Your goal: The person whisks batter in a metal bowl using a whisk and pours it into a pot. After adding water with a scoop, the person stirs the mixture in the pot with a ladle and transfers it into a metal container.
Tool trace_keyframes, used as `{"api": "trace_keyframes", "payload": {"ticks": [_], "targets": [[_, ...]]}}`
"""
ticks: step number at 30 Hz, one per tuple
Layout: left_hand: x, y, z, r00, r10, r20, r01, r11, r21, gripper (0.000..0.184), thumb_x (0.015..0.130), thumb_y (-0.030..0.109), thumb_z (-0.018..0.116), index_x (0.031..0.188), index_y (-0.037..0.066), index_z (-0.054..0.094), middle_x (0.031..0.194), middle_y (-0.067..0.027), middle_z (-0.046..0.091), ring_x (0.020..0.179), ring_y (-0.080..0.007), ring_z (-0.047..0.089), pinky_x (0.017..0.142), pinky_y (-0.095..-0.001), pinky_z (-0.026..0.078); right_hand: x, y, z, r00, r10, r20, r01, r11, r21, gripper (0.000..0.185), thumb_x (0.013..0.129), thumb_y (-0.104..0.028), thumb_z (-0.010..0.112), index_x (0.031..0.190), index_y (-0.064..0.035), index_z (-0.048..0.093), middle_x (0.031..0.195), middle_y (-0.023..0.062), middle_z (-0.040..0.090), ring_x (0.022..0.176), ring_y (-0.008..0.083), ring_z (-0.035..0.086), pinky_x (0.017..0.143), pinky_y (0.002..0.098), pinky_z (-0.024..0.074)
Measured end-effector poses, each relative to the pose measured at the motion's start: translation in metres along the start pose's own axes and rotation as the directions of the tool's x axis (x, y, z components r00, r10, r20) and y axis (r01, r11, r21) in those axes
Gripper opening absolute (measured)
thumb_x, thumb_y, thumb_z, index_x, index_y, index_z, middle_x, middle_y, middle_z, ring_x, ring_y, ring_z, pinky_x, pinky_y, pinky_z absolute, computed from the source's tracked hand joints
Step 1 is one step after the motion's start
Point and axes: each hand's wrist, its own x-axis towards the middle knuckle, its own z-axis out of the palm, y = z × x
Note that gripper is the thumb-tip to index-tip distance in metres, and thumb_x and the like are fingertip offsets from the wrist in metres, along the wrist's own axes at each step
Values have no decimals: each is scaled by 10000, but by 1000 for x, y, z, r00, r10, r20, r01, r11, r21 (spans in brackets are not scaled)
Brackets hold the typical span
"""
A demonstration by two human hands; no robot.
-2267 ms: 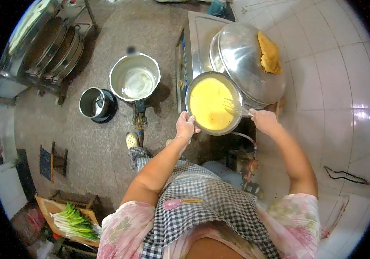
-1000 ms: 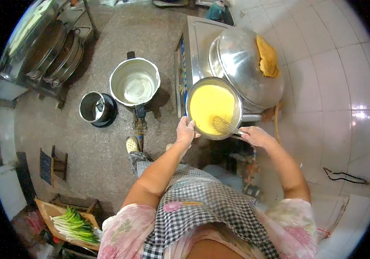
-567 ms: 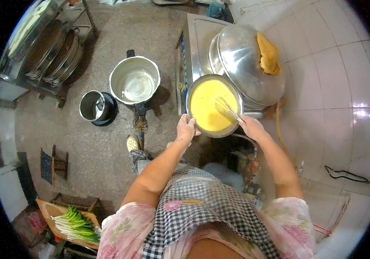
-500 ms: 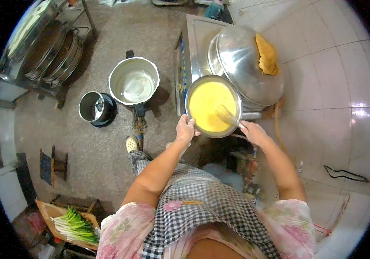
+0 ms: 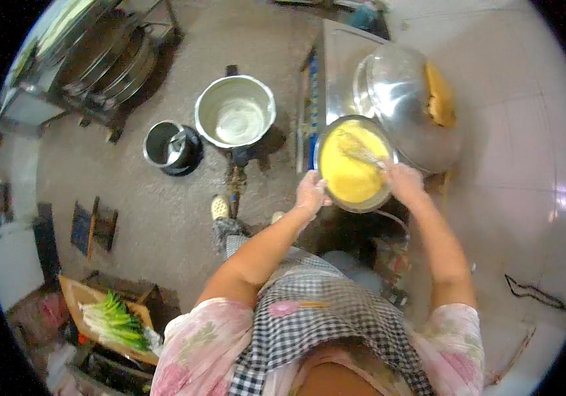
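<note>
A round metal bowl point(image 5: 319, 153) of yellow liquid point(image 5: 354, 178) is in front of me, beside a large domed steel lid. My left hand point(image 5: 311, 193), in a thin clear glove, is closed on the bowl's near left rim. In my right hand point(image 5: 404, 180) is a wire whisk point(image 5: 361, 151), its loops lying in the yellow liquid at the upper middle of the bowl. My right fingers wrap round the handle and hide most of it.
A domed steel lid point(image 5: 398, 92) with a yellow cloth point(image 5: 440, 96) sits on the steel stove point(image 5: 342, 49). Left of it stand a large pot point(image 5: 235, 111) and a smaller metal pot point(image 5: 163, 144). Green onions point(image 5: 117, 320) lie on a board at lower left.
The whisk has swept from the lower right of the bowl up to its upper middle. The whole view has shifted, so the surroundings appear further right. My left hand stays on the rim.
</note>
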Motion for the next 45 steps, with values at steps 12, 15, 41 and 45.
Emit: {"api": "trace_keyframes", "payload": {"ticks": [12,15,41,45], "targets": [[9,-2,1,990,-112,-90,117,991,61,274,809,124,565,980,10,384,871,-115,512,640,-208,586,463,-323,546,-37,64,23,997,-53,-50,60,986,157,285,846,-213,495,1120,-134,495,942,177,598,904,360,560,773,463,444],[16,0,2,984,-176,-26,177,982,64,359,800,123,568,1068,15,356,969,-151,522,696,-242,606,465,-338,556,-50,66,20,989,-65,129,40,981,188,298,835,-191,500,1105,-65,513,968,198,580,916,394,531,783,457,426],[3,11,-20,961,-233,150,232,972,28,353,772,66,496,1109,-37,482,951,-164,596,789,-220,616,620,-320,523,-113,-8,70,947,278,-164,-19,555,831,238,869,-192,460,1031,-22,497,799,150,555,746,287,543,676,355,420],[-7,7,-36,974,-208,85,211,977,-32,363,770,72,501,1111,-49,473,970,-169,590,797,-216,611,638,-326,521,-100,-19,70,945,197,-263,54,697,716,155,846,-131,458,946,-23,505,701,54,495,621,147,472,577,315,396]]}}
